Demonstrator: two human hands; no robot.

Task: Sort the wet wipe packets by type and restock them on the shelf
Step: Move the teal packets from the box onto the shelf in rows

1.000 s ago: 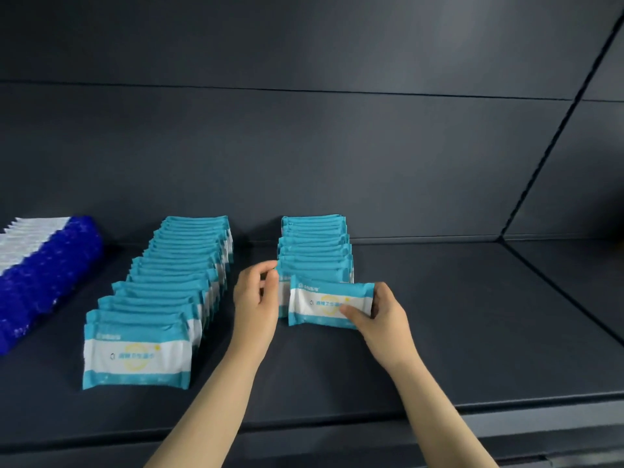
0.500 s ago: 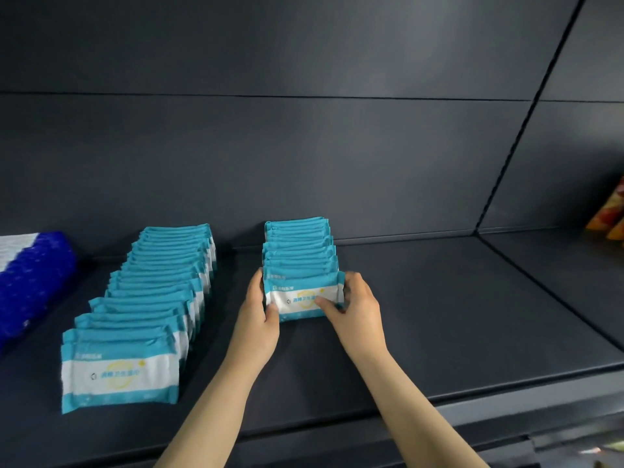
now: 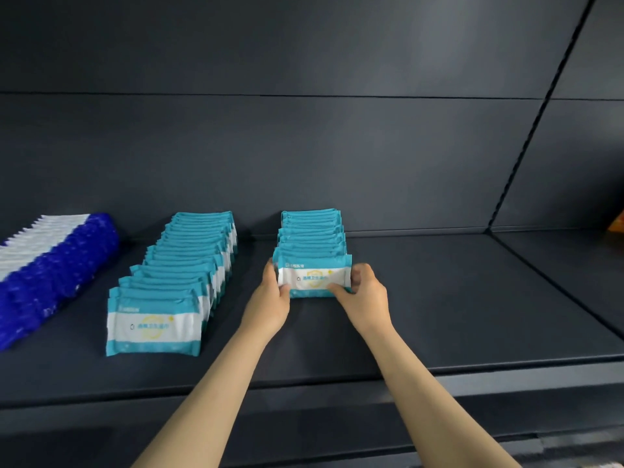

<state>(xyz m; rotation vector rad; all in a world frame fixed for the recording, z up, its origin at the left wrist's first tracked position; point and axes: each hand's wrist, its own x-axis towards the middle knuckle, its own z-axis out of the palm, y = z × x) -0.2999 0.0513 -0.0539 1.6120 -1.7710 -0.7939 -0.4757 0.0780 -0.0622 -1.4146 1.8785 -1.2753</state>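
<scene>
Now, the grip: left hand (image 3: 270, 298) and right hand (image 3: 366, 298) pinch the front packet (image 3: 314, 276) by its two short ends, with thumbs on the printed face and fingers curled round the edges.
Between the hands: the packet stands on its long edge on the shelf (image 3: 439, 315), face to the camera, pressed against the packets behind.
Handling, my read: it's light, soft film, so it'll buckle if squeezed mid-face. The glossy skin could slip, and the crimped end seals look like the surest hold, which is just where the fingers are.
Risk: push too hard and the leaning packets behind may topple.
Just behind the grip: a short row (image 3: 310, 231) of the same teal type, running to the back panel (image 3: 304, 163).
Left of the grip: a longer teal row (image 3: 182, 275), same print, set apart.
Far left: blue-and-white packets (image 3: 50, 271), blurred.
Far right: an orange thing (image 3: 618, 224) at the frame's edge, which I can't identify.
</scene>
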